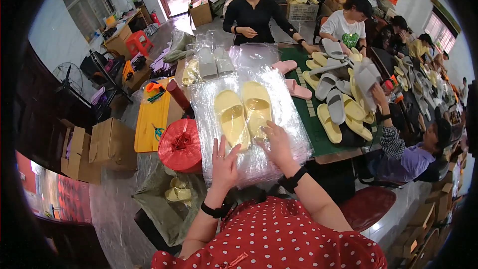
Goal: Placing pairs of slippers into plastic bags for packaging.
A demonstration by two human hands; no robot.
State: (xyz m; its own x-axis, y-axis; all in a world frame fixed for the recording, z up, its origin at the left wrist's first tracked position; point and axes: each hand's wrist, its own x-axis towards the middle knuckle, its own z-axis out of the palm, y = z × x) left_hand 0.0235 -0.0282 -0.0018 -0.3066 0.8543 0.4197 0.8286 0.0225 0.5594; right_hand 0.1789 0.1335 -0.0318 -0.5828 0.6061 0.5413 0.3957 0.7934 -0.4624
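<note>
A pair of pale yellow slide slippers (231, 112) lies side by side, seemingly inside a clear plastic bag, on a thick stack of clear plastic bags (291, 144). My left hand (225, 165) is spread at the heel of the left slipper, its fingertips on the plastic. At the heel of the right slipper, my right hand (277, 143) rests with its fingers stretched over the film and thumb apart. Beyond the pair, wrapped grey slippers (208, 65) lie at the stack's far left.
A red twine roll (180, 144) stands left of the stack, near scissors (158, 132) on a yellow board (149, 119). Loose slippers (336, 107) pile up on the green table (318, 142) to the right. Co-workers (254, 12) stand and sit around it. An open sack (164, 204) holds wrapped slippers below.
</note>
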